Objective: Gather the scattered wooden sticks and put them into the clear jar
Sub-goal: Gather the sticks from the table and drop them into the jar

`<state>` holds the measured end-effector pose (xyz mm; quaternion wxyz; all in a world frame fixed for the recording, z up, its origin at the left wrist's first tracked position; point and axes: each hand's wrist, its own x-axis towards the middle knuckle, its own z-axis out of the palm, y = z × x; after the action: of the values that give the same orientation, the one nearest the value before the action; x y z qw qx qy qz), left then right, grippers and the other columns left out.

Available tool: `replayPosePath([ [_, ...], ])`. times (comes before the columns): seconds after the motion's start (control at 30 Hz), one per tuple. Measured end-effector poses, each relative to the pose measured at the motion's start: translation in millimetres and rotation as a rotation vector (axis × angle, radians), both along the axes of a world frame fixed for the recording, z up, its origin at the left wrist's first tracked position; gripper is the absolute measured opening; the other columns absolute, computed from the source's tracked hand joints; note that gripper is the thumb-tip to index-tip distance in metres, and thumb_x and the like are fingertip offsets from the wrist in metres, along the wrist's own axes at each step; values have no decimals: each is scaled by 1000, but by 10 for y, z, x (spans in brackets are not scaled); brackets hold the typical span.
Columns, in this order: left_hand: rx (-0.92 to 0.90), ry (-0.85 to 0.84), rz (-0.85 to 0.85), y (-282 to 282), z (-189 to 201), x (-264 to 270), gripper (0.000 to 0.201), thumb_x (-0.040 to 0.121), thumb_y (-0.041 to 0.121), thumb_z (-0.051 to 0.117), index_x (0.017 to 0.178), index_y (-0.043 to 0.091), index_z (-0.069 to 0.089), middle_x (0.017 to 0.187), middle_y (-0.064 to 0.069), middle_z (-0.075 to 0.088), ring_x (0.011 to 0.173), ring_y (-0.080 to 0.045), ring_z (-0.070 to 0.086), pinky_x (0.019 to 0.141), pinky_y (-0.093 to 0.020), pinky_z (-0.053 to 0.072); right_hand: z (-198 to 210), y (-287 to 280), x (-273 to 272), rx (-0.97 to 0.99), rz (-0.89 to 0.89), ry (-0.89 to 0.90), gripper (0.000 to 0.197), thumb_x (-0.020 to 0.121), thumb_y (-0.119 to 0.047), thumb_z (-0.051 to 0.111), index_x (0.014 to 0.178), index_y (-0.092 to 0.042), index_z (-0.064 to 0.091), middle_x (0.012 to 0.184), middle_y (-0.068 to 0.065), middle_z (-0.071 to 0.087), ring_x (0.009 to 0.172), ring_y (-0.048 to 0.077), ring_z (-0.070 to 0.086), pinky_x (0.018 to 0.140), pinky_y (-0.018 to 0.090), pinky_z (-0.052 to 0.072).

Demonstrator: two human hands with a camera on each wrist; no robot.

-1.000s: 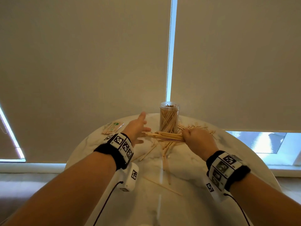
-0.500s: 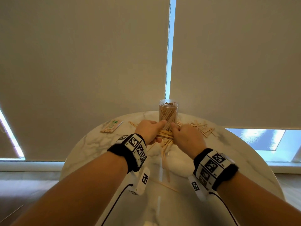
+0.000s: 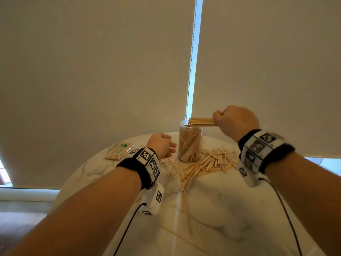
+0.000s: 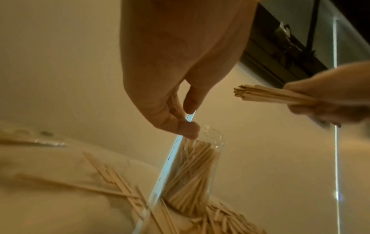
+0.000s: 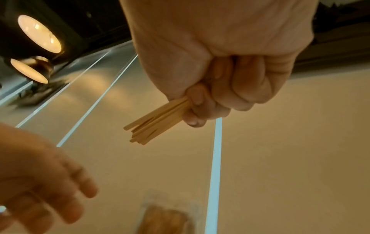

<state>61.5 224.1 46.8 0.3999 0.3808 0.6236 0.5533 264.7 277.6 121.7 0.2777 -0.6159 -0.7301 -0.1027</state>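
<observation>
The clear jar (image 3: 190, 143) stands upright at the back of the round marble table (image 3: 230, 209), part full of wooden sticks. My right hand (image 3: 234, 121) grips a bundle of sticks (image 3: 201, 121) held level just above the jar's mouth; the same bundle (image 5: 160, 121) juts from my fist in the right wrist view. My left hand (image 3: 162, 146) hovers just left of the jar with loosely curled fingers (image 4: 186, 128) and holds nothing. Loose sticks (image 3: 212, 161) lie scattered to the right of and in front of the jar (image 4: 192, 174).
A small clear packet of sticks (image 3: 120, 151) lies at the table's back left. Roller blinds (image 3: 110, 71) hang close behind the table, with a bright gap between them. Cables run from both wristbands along my forearms.
My right hand has lifted the bundle from table level up to the jar's mouth. My left hand has let go of the bundle and dropped back beside the jar.
</observation>
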Motion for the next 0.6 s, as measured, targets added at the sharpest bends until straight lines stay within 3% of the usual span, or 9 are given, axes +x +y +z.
replayPosePath([
  [0.07, -18, 77, -52, 244, 14, -68, 35, 99, 1, 49, 133, 6, 46, 90, -12, 64, 72, -17, 61, 55, -23, 54, 248, 247, -44, 67, -46, -82, 47, 97, -45, 37, 68, -13, 58, 66, 5, 56, 54, 20, 48, 53, 27, 34],
  [0.13, -60, 228, -135, 523, 10, -101, 62, 89, 6, 68, 143, 12, 37, 108, -16, 63, 93, -23, 64, 77, -34, 61, 402, 513, -135, 117, -51, -202, 44, 97, -42, 40, 67, -14, 56, 65, 5, 55, 54, 20, 47, 51, 26, 32],
  [0.17, -81, 318, -175, 649, 4, -105, 81, 82, 12, 78, 148, 15, 30, 123, -17, 59, 106, -27, 62, 89, -42, 58, 441, 632, -194, 122, -37, -270, 43, 97, -40, 41, 65, -15, 55, 65, 4, 55, 54, 19, 46, 50, 25, 30],
  [0.23, -76, 446, -231, 845, -7, -70, 112, 73, 27, 87, 155, 21, 13, 145, -17, 46, 126, -33, 52, 105, -46, 47, 460, 834, -323, 110, 6, -413, 43, 97, -38, 42, 61, -16, 51, 64, 3, 54, 54, 19, 47, 49, 25, 31],
  [0.33, -14, 459, -257, 1104, -59, -17, 145, 58, 41, 94, 157, 21, -9, 153, -13, 38, 138, -32, 40, 113, -44, 36, 417, 1052, -506, 95, 81, -591, 46, 99, -41, 38, 61, -17, 51, 65, 2, 55, 57, 18, 49, 53, 25, 36],
  [0.4, 13, 387, -272, 1209, -92, 20, 156, 48, 49, 95, 155, 25, -17, 153, -12, 40, 138, -31, 41, 114, -48, 34, 361, 1150, -603, 66, 131, -667, 48, 98, -44, 37, 65, -17, 57, 65, 1, 55, 58, 18, 52, 55, 26, 41],
  [0.47, 31, 319, -299, 1274, -163, 33, 149, 57, 39, 94, 155, 25, -16, 150, -9, 44, 133, -27, 46, 109, -43, 40, 308, 1202, -683, 45, 184, -714, 50, 98, -47, 37, 70, -16, 64, 63, 0, 56, 59, 18, 54, 56, 28, 44],
  [0.53, 62, 318, -318, 1304, -230, 23, 129, 68, 24, 90, 156, 21, -3, 140, -5, 52, 120, -20, 53, 89, -27, 48, 248, 1229, -749, 40, 232, -761, 51, 98, -49, 38, 66, -18, 60, 62, -1, 54, 56, 16, 50, 58, 29, 44],
  [0.6, 81, 342, -334, 1306, -270, 3, 113, 72, 16, 87, 154, 20, 9, 130, -3, 57, 114, -19, 56, 76, -20, 45, 176, 1226, -821, 14, 269, -829, 52, 99, -52, 41, 59, -20, 51, 61, -3, 49, 54, 14, 44, 59, 30, 42],
])
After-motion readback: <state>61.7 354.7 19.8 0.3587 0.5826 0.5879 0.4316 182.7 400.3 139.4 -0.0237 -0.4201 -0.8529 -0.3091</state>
